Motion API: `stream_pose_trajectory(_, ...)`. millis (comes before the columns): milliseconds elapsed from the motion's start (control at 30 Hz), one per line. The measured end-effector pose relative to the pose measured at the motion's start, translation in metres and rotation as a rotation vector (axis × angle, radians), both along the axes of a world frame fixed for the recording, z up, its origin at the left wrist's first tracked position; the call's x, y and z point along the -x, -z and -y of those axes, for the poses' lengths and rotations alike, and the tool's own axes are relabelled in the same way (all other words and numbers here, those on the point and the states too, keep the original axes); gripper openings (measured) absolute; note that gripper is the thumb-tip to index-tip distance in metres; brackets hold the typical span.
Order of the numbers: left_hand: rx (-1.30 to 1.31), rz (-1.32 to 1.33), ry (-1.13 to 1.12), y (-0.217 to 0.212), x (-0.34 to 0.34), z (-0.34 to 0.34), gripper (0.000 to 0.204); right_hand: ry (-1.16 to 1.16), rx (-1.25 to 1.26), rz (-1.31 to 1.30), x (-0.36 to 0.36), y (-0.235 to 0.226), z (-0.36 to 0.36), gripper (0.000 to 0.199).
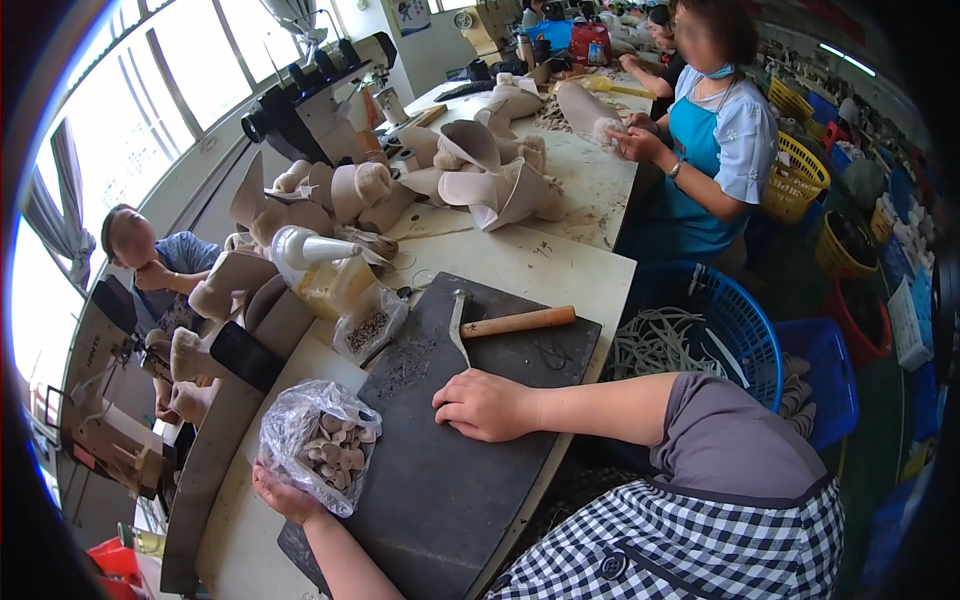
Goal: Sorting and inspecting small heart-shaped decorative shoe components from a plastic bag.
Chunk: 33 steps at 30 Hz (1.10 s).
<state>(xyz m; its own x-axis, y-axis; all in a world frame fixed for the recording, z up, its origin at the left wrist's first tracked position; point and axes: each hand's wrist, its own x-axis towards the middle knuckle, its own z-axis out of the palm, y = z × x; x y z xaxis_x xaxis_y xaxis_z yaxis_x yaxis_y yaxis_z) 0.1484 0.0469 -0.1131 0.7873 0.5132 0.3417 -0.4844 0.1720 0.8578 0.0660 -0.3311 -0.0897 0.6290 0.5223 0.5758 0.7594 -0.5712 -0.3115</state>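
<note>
In the head view, the landmark is the black, flat rectangular mat (430, 510) on the pale counter (590, 268). Over the mat's left edge lies a clear, crumpled plastic bag (283, 430) holding small beige fabric pieces (338, 455). The left grip (287, 497) touches the bag's lower left side; its fingers are partly hidden, so I cannot tell whether they grasp the plastic. The right grip (488, 405) rests on the middle of the mat, fingers curled inward; I cannot tell whether anything is beneath them. Just beyond it, on the mat's far part, lies a hammer with a wooden handle (522, 321) and a narrow, curved metal head.

Near the mat's far left edge sit a small clear bag of tiny pieces (368, 332) and a white plastic bottle with a cone nozzle (300, 250). Well beyond the mat are piled beige boots with fluffy trim (490, 192). To the mat's right stands a round blue plastic basket (752, 318) with pale strips (662, 342). Beyond that, a co-worker in a teal apron (692, 135) holds a beige boot (585, 108).
</note>
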Motion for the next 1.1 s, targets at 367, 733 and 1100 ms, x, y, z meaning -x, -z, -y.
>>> stream_pose_trajectory(367,-0.047,-0.065,-0.124,-0.0038,0.0046,0.001,0.043,0.006,-0.005,-0.008,0.0035,0.0024,-0.0031,0.016)
stream_pose_trajectory(733,-0.02,-0.06,-0.069,0.0007,0.0011,-0.0035,0.037,0.006,-0.004,-0.008,0.0029,-0.0024,-0.0018,0.015)
stream_pose_trajectory(1100,-0.016,-0.11,-0.104,-0.0018,0.0037,-0.0019,0.032,0.015,0.036,0.008,0.0034,-0.0024,-0.0028,0.018)
